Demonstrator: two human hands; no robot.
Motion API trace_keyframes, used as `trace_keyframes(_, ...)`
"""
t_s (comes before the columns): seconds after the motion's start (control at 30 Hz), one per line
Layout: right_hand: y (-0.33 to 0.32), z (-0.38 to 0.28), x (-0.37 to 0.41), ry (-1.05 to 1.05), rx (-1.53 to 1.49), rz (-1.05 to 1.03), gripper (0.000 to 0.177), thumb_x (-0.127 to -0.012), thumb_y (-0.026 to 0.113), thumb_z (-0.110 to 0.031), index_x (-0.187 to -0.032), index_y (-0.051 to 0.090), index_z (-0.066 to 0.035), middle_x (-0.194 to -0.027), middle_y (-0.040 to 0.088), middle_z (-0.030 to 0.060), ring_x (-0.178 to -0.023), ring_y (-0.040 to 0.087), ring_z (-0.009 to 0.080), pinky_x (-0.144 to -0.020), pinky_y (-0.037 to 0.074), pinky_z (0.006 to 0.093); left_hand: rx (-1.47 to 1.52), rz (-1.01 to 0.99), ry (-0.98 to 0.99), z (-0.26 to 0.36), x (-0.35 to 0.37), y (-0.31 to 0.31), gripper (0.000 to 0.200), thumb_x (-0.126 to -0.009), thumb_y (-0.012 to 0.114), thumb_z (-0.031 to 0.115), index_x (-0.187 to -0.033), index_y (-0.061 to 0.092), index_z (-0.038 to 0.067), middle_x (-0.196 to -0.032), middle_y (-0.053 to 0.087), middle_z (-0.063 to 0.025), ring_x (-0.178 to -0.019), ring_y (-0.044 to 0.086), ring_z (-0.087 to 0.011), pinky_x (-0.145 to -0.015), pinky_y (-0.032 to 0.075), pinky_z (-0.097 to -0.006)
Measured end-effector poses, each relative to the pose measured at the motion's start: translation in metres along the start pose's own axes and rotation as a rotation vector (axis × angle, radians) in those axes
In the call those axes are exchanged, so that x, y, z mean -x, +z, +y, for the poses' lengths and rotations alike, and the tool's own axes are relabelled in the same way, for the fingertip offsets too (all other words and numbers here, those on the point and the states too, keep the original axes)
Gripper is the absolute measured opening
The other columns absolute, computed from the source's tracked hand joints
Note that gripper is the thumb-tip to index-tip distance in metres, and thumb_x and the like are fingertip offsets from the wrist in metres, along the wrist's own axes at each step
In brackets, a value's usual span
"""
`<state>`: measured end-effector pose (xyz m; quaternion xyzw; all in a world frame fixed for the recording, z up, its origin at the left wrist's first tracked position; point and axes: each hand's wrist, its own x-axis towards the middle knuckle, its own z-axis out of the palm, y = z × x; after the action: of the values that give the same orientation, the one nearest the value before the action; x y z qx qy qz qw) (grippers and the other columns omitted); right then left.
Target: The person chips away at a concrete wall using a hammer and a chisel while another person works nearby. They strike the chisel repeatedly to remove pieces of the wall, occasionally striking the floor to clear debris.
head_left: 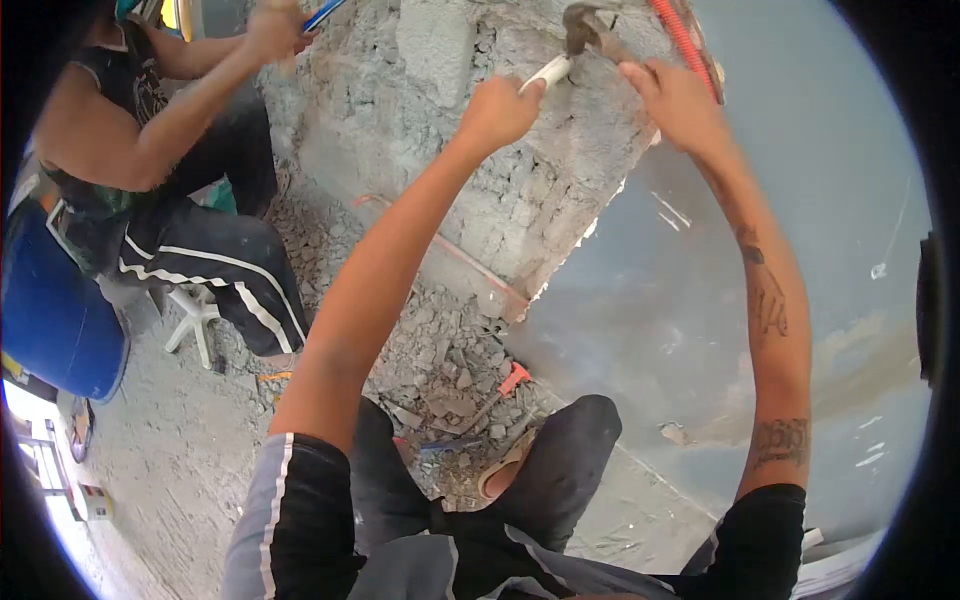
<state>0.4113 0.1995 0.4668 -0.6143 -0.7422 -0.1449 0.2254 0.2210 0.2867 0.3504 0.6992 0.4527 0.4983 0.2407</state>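
My left hand (503, 110) is closed around the white handle of a hammer (553, 72). Its dark, curved head (578, 28) is in front of the rough, chipped wall (440, 120). To the right, my right hand (688, 108) is closed at the wall, its fingertips on a slim brownish bar (610, 48) beside the hammer head. The bar looks like a chisel, but its far end blends into the wall. A ragged edge separates the stripped masonry from the smooth grey wall (640, 270).
A red corrugated conduit (685, 45) runs down beside my right hand. Rubble (440, 350) and an orange-headed tool (514, 378) lie by my feet. On the left, another person (130, 150) sits working with a blue tool (325, 14), near a blue barrel (65, 300).
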Motion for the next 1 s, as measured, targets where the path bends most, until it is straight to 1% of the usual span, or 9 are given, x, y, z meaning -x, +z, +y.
trace_keyframes(0.2,-0.011,-0.026,0.019,0.071,-0.351,0.355,0.046,-0.097,0.048,-0.044,-0.103,0.059,0.0,-0.071,0.06,0.0173,-0.07,0.06,0.0304,-0.07,0.047,0.0434,-0.023,0.012,-0.007,-0.007,0.0,0.0,0.054,-0.091,0.051,0.043,-0.093,0.067,-0.009,-0.088,0.067,-0.0269,-0.086,0.066,-0.0402,-0.076,0.05,-0.0467)
trace_keyframes(0.3,0.036,0.011,0.026,-0.18,-0.191,0.459,0.048,-0.096,0.049,-0.042,-0.111,0.061,0.002,-0.106,0.064,0.0243,-0.099,0.062,0.0384,-0.086,0.047,0.0456,-0.314,-0.137,-0.048,-0.031,0.008,0.01,0.055,-0.093,0.051,0.05,-0.088,0.067,-0.003,-0.076,0.066,-0.0165,-0.07,0.062,-0.0265,-0.067,0.049,-0.0407)
trace_keyframes(0.33,0.066,0.018,0.037,-0.039,-0.229,0.476,0.049,-0.096,0.048,-0.041,-0.119,0.059,0.001,-0.109,0.065,0.0245,-0.104,0.061,0.0395,-0.09,0.046,0.046,-0.375,-0.121,-0.141,-0.05,0.017,0.021,0.056,-0.094,0.048,0.05,-0.106,0.065,-0.003,-0.102,0.067,-0.0198,-0.094,0.063,-0.0304,-0.085,0.048,-0.0431)
trace_keyframes(0.4,0.095,0.016,0.083,0.106,-0.395,0.227,0.049,-0.098,0.046,-0.042,-0.115,0.059,0.002,-0.103,0.065,0.0254,-0.101,0.062,0.0386,-0.087,0.047,0.046,-0.414,-0.292,-0.1,-0.097,0.04,0.041,0.061,-0.09,0.052,0.05,-0.111,0.063,-0.006,-0.122,0.059,-0.0254,-0.116,0.055,-0.0401,-0.097,0.043,-0.0482)
trace_keyframes(0.43,0.107,0.0,0.112,0.251,-0.597,0.11,0.045,-0.098,0.047,-0.047,-0.101,0.061,-0.004,-0.075,0.063,0.0071,-0.067,0.063,0.0186,-0.058,0.05,0.0316,-0.47,-0.375,0.051,-0.147,0.061,0.057,0.064,-0.091,0.048,0.053,-0.112,0.063,-0.005,-0.119,0.06,-0.0268,-0.111,0.057,-0.0428,-0.095,0.044,-0.0494)
trace_keyframes(0.5,0.154,-0.005,0.159,0.353,-0.982,-0.121,0.051,-0.096,0.044,-0.056,-0.081,0.054,-0.008,-0.058,0.052,0.0013,-0.045,0.052,0.0137,-0.04,0.04,0.0297,-0.591,-0.51,0.036,-0.263,0.108,0.1,0.061,-0.091,0.046,0.052,-0.111,0.065,-0.002,-0.115,0.062,-0.0275,-0.107,0.059,-0.0437,-0.095,0.044,-0.05)
trace_keyframes(0.73,0.326,0.019,0.278,1.003,-1.8,-0.963,0.033,-0.094,0.053,-0.04,-0.078,0.056,-0.01,-0.068,0.055,0.004,-0.053,0.05,0.0151,-0.045,0.043,0.0358,-0.923,-1.249,-0.105,-0.258,0.242,0.022,0.063,-0.079,0.064,0.061,-0.09,0.071,-0.001,-0.092,0.069,-0.0169,-0.085,0.065,-0.0359,-0.078,0.048,-0.0502)
trace_keyframes(0.9,0.409,0.053,0.3,0.179,-1.438,-0.738,0.035,-0.092,0.056,-0.038,-0.073,0.062,-0.009,-0.067,0.056,0.003,-0.061,0.053,0.0204,-0.06,0.048,0.0408,-0.875,-1.342,-0.159,-0.326,0.249,0.023,0.067,-0.079,0.063,0.066,-0.092,0.072,0.001,-0.09,0.069,-0.0172,-0.085,0.064,-0.0361,-0.077,0.047,-0.0537)
trace_keyframes(1.0,0.443,0.057,0.278,0.787,-1.57,-1.109,0.042,-0.096,0.053,-0.034,-0.069,0.061,-0.003,-0.059,0.056,0.0049,-0.059,0.055,0.0184,-0.059,0.045,0.0314,-0.787,-1.331,-0.339,-0.31,0.247,0.012,0.072,-0.08,0.061,0.068,-0.106,0.069,0.001,-0.101,0.067,-0.0177,-0.095,0.063,-0.0357,-0.082,0.046,-0.0523)
